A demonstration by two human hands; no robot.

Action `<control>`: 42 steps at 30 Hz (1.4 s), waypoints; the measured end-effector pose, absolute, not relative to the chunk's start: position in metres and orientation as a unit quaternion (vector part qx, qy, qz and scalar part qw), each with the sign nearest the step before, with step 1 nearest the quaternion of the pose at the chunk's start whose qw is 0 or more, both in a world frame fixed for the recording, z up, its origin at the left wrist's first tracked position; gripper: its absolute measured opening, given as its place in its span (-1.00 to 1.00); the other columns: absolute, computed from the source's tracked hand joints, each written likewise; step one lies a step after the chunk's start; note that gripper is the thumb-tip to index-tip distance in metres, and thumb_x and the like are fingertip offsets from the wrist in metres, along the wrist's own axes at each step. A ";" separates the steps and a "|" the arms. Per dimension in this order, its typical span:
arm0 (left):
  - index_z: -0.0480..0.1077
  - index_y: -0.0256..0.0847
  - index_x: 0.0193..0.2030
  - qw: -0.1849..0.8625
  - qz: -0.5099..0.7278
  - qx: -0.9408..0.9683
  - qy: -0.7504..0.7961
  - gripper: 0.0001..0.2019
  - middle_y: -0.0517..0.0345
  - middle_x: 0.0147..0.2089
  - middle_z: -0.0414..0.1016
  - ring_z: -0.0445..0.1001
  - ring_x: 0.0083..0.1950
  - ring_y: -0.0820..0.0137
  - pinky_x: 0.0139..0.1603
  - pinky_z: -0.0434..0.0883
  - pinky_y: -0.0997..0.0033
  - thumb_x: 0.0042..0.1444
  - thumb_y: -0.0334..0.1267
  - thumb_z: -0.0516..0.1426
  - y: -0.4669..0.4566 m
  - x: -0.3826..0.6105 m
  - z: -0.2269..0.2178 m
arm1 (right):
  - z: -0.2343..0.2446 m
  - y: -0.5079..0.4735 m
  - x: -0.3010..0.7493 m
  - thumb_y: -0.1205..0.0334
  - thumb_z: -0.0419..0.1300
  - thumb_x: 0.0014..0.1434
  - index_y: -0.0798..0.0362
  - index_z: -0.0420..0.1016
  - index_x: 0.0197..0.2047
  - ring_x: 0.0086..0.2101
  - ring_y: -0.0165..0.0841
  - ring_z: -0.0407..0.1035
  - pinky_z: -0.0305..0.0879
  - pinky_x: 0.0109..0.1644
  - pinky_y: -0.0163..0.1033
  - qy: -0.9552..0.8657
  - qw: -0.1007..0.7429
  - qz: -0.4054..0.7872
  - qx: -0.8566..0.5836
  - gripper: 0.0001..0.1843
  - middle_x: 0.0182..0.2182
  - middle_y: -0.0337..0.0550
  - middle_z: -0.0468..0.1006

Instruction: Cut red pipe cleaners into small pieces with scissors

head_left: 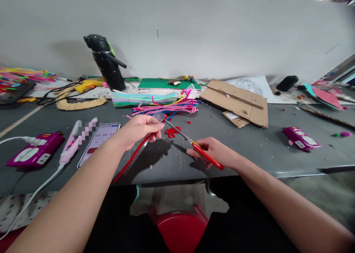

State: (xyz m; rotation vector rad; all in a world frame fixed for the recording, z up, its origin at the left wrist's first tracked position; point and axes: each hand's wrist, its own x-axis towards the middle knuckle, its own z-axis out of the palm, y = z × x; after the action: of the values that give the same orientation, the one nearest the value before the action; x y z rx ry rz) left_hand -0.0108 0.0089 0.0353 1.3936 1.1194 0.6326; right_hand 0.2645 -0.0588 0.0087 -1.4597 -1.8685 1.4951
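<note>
Centre frame | left hand (140,129) pinches red strip (133,158) | right hand (215,153) grips scissors (191,142), snipping | next cut likely needs strip fed forward

"What sort of place is it?"

"A craft workshop, most likely. The grey worktable (249,153) holds bundled pastel straws (144,97) at upper centre, cardboard sheets (235,99) right of them, a yellow glue gun (87,84) at upper left, and scissors (194,144) mid-frame."

"And behind it?"

"Only a bare white wall (222,31)."

The tabletop (249,153) carries two magenta boxes, left box (34,154) at its left edge, right box (301,138) nearer its right; one phone (98,142), one black flask (107,62), one pair of scissors (185,136).
</note>
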 end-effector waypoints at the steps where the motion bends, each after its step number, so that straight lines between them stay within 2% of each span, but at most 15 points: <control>1: 0.39 -0.28 -0.38 0.584 0.273 0.595 0.480 -0.74 0.10 -0.46 0.52 0.37 -0.52 0.51 -0.45 0.34 0.48 0.07 -0.10 0.26 0.009 -0.011 0.035 | 0.008 -0.059 0.265 -0.22 0.27 0.04 0.04 0.30 -0.48 -0.63 -0.45 0.23 0.14 -0.59 -0.34 -0.663 0.171 0.515 -0.515 -0.52 -0.61 -0.31 0.28; 9: 0.40 -0.29 -0.39 0.580 0.275 0.594 0.485 -0.74 0.09 -0.47 0.53 0.38 -0.53 0.51 -0.47 0.35 0.48 0.06 -0.11 0.27 0.009 -0.009 0.034 | 0.011 -0.057 0.265 -0.24 0.24 0.05 0.06 0.29 -0.50 -0.63 -0.51 0.11 -0.03 -0.61 -0.36 -0.686 0.148 0.476 -0.530 -0.49 -0.61 -0.33 0.20; 20: 0.40 -0.29 -0.39 0.572 0.269 0.598 0.492 -0.74 0.09 -0.47 0.53 0.39 -0.53 0.50 -0.47 0.36 0.49 0.06 -0.12 0.27 0.009 -0.009 0.033 | 0.012 -0.057 0.263 -0.25 0.21 0.08 0.05 0.21 -0.56 -0.66 -0.54 0.05 -0.11 -0.63 -0.36 -0.681 0.152 0.484 -0.527 -0.46 -0.65 -0.35 0.15; 29: 0.41 -0.30 -0.36 0.566 0.263 0.588 0.514 -0.72 0.07 -0.44 0.54 0.39 -0.52 0.51 -0.46 0.36 0.49 0.04 -0.09 0.28 0.015 -0.010 0.024 | 0.008 -0.046 0.261 -0.23 0.26 0.01 0.02 0.11 -0.61 -0.74 -0.52 0.07 -0.03 -0.71 -0.38 -0.666 0.149 0.522 -0.512 -0.43 -0.74 -0.41 0.07; 36: 0.42 -0.29 -0.36 0.563 0.269 0.574 0.531 -0.70 0.08 -0.43 0.53 0.39 -0.51 0.50 -0.46 0.37 0.46 0.01 -0.07 0.29 0.021 -0.012 0.015 | 0.006 -0.040 0.260 -0.33 0.21 0.01 0.01 0.08 -0.62 -0.78 -0.47 0.16 0.08 -0.75 -0.36 -0.638 0.134 0.537 -0.535 -0.37 -0.77 -0.38 0.14; 42: 0.44 -0.30 -0.33 0.560 0.277 0.579 0.524 -0.70 0.06 -0.42 0.54 0.40 -0.50 0.49 -0.46 0.38 0.45 0.02 -0.07 0.29 0.023 -0.015 0.017 | 0.008 -0.045 0.264 -0.34 0.12 0.11 0.02 0.05 -0.66 -0.80 -0.53 0.09 0.06 -0.73 -0.37 -0.600 0.175 0.572 -0.531 -0.34 -0.81 -0.39 0.11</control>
State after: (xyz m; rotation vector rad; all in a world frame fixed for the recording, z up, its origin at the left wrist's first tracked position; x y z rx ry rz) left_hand -0.0150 0.0232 0.0173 1.3649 1.2351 0.6541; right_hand 0.2640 -0.0450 0.0081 -1.5052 -1.6990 1.6204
